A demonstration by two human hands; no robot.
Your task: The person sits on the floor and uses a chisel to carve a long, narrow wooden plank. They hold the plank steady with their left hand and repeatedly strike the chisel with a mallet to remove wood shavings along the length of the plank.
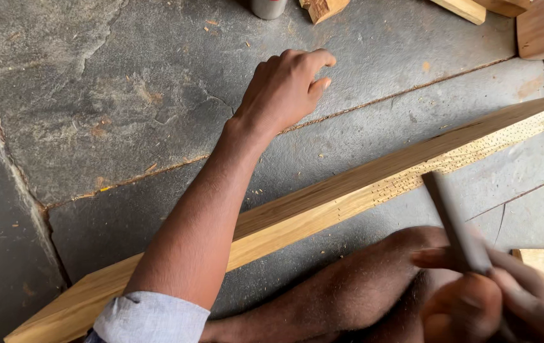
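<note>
We held a dark flat tool pinched in our right hand, just below the long plank, which ran diagonally (lower left to upper right). Our left hand hovered beyond the plank over the stone floor, fingers loosely curled, empty.

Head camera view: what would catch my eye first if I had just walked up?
A long pale wooden plank runs slantwise across the grey stone floor, its side edge dotted with small marks. The left hand reaches out over the stone beyond it, holding nothing. At lower right, the right hand grips a thin dark flat tool near the plank.
</note>
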